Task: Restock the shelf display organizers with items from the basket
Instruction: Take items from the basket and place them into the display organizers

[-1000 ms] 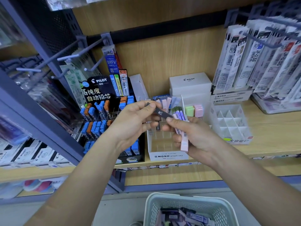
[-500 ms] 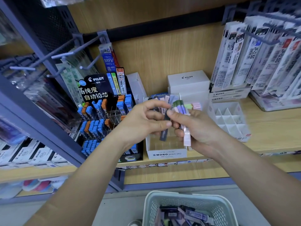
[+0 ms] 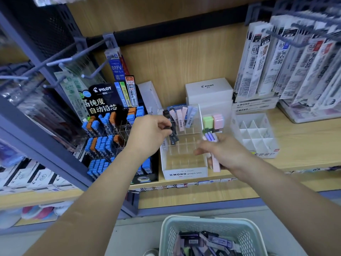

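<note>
Separating from the right hand (image 3: 224,152), the left hand (image 3: 147,134) now sits further left and further back than a second ago, when both hands met in front of the clear MONO graph MG organizer (image 3: 184,174). It pinches a dark lead case (image 3: 173,138) by its upper end between thumb and fingertips. The case has swung from lying across the bundle to pointing down into the organizer's left column, just in front of the dark cases already standing in the far row. Whether its lower end is seated in a cell, I cannot tell.

The right hand stays curled round a bundle of pastel lead cases (image 3: 210,136), purple and pink ones showing, held near the organizer's right wall.

So one case has been singled out and is about to be slotted, which suggests sorting by colour. Most near cells look empty, and the basket (image 3: 184,221) below the shelf (image 3: 304,145) holds many more cases, so the restocking seems to be at an early stage.
</note>
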